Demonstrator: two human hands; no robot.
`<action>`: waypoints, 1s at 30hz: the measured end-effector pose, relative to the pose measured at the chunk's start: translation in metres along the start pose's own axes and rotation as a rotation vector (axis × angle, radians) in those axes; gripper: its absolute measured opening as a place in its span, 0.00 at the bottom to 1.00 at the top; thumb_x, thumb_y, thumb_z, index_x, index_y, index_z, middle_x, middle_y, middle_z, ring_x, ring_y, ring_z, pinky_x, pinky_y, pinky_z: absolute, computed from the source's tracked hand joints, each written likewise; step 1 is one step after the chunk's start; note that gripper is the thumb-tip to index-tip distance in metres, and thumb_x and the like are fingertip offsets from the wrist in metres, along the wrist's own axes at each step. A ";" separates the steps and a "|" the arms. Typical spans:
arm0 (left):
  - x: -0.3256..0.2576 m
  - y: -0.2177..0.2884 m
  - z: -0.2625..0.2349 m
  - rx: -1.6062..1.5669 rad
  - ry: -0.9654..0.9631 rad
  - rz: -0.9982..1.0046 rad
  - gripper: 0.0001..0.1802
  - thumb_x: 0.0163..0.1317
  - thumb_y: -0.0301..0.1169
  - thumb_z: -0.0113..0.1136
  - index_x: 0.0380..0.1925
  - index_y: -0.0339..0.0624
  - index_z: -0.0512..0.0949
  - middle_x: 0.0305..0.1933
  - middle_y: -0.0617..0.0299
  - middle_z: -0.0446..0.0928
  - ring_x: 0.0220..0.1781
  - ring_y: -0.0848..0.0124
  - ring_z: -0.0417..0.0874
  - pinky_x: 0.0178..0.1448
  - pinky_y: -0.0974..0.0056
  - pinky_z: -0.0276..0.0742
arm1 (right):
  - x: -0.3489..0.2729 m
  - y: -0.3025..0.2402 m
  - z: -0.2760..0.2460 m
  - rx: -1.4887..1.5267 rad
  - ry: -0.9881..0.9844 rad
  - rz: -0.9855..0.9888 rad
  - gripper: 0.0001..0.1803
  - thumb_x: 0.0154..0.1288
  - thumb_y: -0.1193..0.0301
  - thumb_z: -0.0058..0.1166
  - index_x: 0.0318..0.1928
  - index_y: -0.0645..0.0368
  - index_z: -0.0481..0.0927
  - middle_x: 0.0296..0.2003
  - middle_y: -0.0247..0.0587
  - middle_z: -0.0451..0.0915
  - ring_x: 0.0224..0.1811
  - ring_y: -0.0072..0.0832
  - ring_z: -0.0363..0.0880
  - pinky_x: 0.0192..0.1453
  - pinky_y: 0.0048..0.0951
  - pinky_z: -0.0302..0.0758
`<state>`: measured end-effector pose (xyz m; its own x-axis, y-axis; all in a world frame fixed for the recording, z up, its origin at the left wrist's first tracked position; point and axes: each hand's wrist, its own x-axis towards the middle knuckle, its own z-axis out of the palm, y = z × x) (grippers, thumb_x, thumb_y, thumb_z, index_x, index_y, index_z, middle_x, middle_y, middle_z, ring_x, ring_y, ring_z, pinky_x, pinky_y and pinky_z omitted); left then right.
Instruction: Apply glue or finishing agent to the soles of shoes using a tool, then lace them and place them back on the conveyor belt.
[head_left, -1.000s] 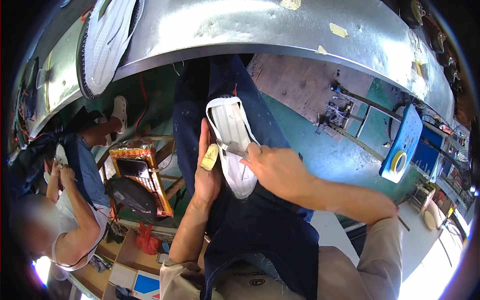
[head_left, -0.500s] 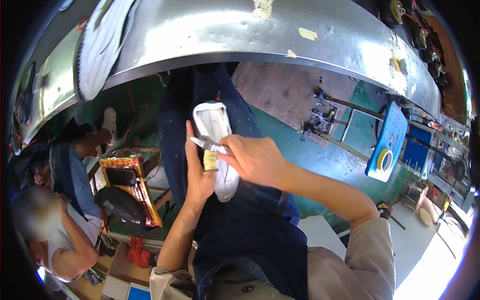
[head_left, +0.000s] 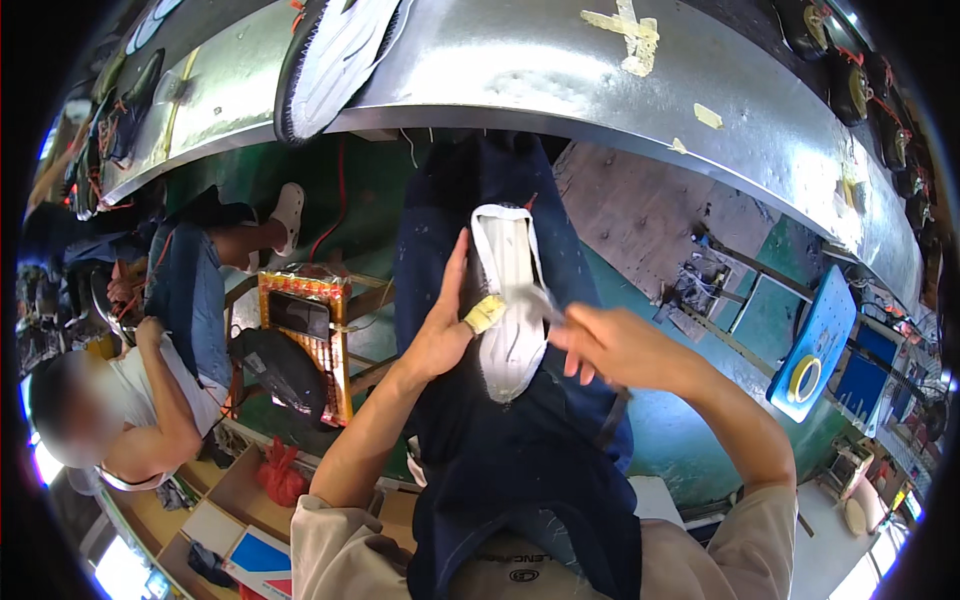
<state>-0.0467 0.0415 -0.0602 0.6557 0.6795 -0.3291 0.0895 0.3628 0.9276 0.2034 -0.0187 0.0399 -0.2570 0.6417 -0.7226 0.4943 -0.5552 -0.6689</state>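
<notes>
A shoe (head_left: 512, 350) with a whitish underside lies sole up, lengthwise along my lap. My left hand (head_left: 435, 335) grips it from the left, its thumb wrapped in yellow tape (head_left: 486, 314) and pressing on the near edge. Most of the left fingers are hidden under the shoe. In my right hand (head_left: 625, 348) is a hand tool (head_left: 535, 301) with a silvery metal head, smeared by motion; it could be a hammer or pincers. The head is over the middle of the underside; whether it touches cannot be told.
A metal-topped bench (head_left: 480, 80) runs across the front, bearing another white-bottomed shoe (head_left: 335, 75). To the left, a person (head_left: 165, 400) sits beside a stool (head_left: 345, 345) carrying a phone (head_left: 299, 314). A blue stool (head_left: 815, 340) with a tape roll (head_left: 804, 380) stands right.
The whole view has shifted, so the scene sits further right. Relative to the shoe, my right hand and its tool have drawn rightward, away from my left thumb. My left hand keeps its hold.
</notes>
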 end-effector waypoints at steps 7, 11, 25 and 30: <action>-0.004 0.014 0.030 -0.054 0.205 0.080 0.49 0.70 0.17 0.61 0.84 0.42 0.44 0.83 0.49 0.56 0.82 0.61 0.61 0.83 0.59 0.57 | -0.014 0.022 0.040 -0.508 0.115 -0.325 0.22 0.81 0.50 0.48 0.43 0.58 0.74 0.31 0.55 0.84 0.32 0.56 0.84 0.32 0.50 0.77; -0.050 -0.002 0.067 -0.140 0.464 -0.075 0.46 0.72 0.22 0.58 0.83 0.40 0.43 0.83 0.47 0.57 0.83 0.61 0.59 0.84 0.59 0.53 | -0.024 0.021 0.026 -0.211 0.010 0.013 0.25 0.81 0.50 0.45 0.37 0.60 0.76 0.26 0.56 0.83 0.29 0.53 0.85 0.33 0.52 0.78; -0.070 -0.030 0.065 0.026 0.220 -0.203 0.44 0.71 0.27 0.61 0.79 0.32 0.47 0.72 0.49 0.69 0.73 0.65 0.71 0.77 0.61 0.65 | -0.007 0.021 0.033 -0.681 0.285 -0.433 0.13 0.73 0.62 0.60 0.41 0.56 0.73 0.30 0.44 0.83 0.31 0.41 0.86 0.29 0.40 0.78; -0.067 -0.031 0.065 0.014 0.250 -0.211 0.54 0.63 0.24 0.72 0.81 0.34 0.45 0.74 0.48 0.66 0.75 0.64 0.69 0.79 0.60 0.63 | 0.001 0.026 0.045 -0.594 0.410 -0.579 0.12 0.74 0.62 0.59 0.42 0.57 0.73 0.27 0.45 0.82 0.28 0.42 0.85 0.28 0.40 0.78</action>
<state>-0.0442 -0.0570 -0.0552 0.4178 0.7265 -0.5456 0.2151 0.5044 0.8363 0.1788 -0.0567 0.0138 -0.3389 0.9344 -0.1094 0.7542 0.2004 -0.6253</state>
